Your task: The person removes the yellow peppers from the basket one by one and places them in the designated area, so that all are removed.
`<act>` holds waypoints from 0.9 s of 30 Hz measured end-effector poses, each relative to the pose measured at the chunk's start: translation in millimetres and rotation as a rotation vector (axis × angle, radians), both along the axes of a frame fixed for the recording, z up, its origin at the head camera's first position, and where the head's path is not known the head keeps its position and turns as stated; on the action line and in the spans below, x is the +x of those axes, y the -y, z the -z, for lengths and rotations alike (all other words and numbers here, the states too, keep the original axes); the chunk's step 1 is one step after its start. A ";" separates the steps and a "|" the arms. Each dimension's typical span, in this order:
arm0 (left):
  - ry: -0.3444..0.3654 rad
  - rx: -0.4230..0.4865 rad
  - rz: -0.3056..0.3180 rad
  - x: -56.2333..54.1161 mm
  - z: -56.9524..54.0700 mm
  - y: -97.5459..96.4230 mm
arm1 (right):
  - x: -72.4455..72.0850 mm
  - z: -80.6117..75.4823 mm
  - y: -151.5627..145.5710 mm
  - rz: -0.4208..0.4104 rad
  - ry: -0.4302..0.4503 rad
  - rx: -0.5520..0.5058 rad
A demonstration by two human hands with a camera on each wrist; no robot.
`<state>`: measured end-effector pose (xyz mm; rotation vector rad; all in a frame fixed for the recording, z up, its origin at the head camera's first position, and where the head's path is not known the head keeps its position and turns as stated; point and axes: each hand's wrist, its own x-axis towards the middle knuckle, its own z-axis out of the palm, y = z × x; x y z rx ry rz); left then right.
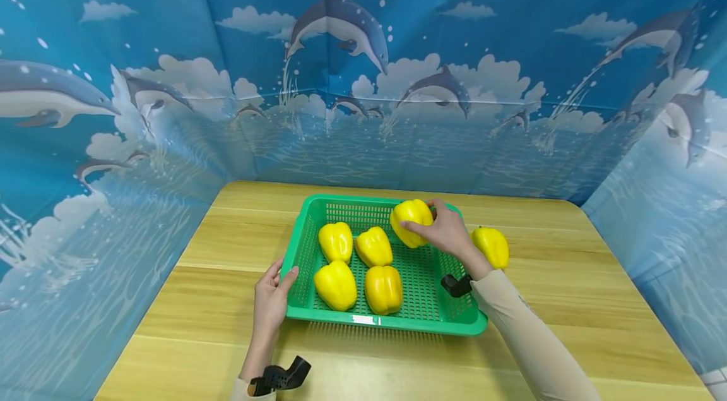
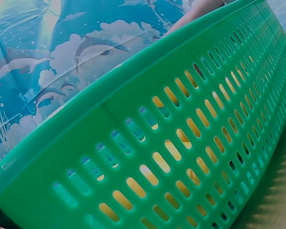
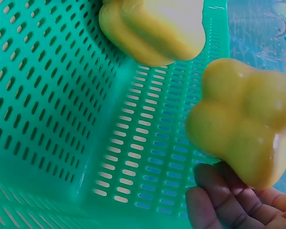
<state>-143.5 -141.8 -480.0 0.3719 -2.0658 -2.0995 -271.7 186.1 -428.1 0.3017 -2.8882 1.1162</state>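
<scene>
My right hand point(image 1: 447, 230) grips a yellow bell pepper point(image 1: 411, 222) over the back right part of a green plastic basket point(image 1: 386, 323). In the right wrist view the lobed end of this bell pepper point(image 3: 243, 114) faces the camera, with fingers curled beneath it. Several more yellow bell peppers point(image 1: 335, 285) sit in the left and middle of the basket. At the basket's left side, my left hand point(image 1: 271, 300) holds the rim, thumb on top. The left wrist view is mostly filled by the slotted basket wall point(image 2: 181, 138), with yellow showing through.
One yellow bell pepper point(image 1: 491, 247) lies on the wooden table point(image 1: 568, 300) just right of the basket, partly behind the right forearm. A blue dolphin-print curtain point(image 1: 341, 148) hangs behind the table and along both sides.
</scene>
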 end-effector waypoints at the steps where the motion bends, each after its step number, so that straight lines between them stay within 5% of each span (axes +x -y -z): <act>1: 0.001 -0.001 0.001 0.0 0.4 0.1 | 0.4 -0.3 0.0 0.000 -0.004 -0.006; 27: 0.003 0.014 0.012 -2.8 5.4 3.8 | 8.5 -6.8 -3.6 0.095 -0.119 -0.079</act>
